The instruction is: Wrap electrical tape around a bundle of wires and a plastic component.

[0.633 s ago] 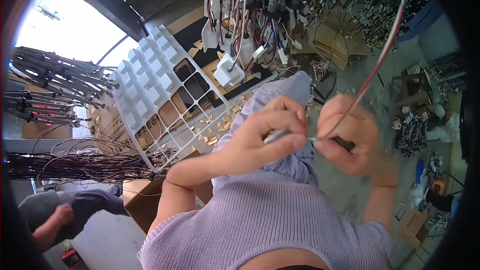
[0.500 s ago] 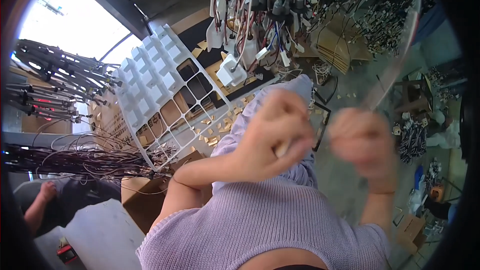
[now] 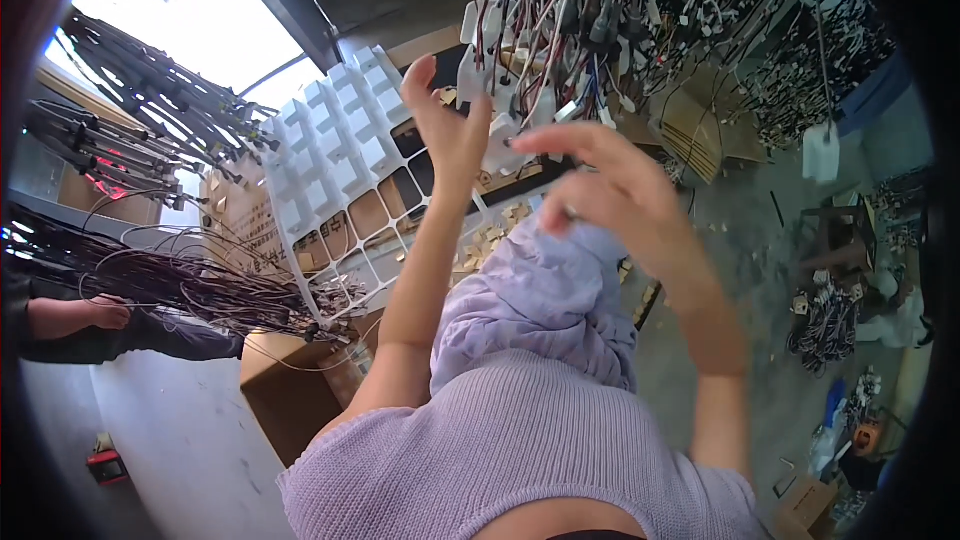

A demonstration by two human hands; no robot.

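My left hand [image 3: 450,125] is raised in front of the hanging cables, with its fingers spread and nothing visible in them. Right of it, my right hand [image 3: 625,185] reaches up and leftward, index finger stretched out and the others loosely bent; it looks free of any object. Just beyond both hands hangs a bundle of red, white and dark cables [image 3: 600,25] with white plugs and housings at their ends. A white square housing [image 3: 501,148] shows between the hands, partly hidden by my right fingertips; I cannot tell whether they touch it.
A white plastic grid tray [image 3: 330,155] stands at the left beside black cable bundles [image 3: 150,270]. A cardboard box [image 3: 285,370] is below. Another person's hand [image 3: 105,312] shows at far left. At right a white block [image 3: 822,154] hangs on a wire. Small tan pieces [image 3: 490,240] litter the floor.
Both hands were closed, blurred and lower; now they are raised toward the cables with fingers apart. The blurred strand by my right hand is gone; a white block hangs at right.
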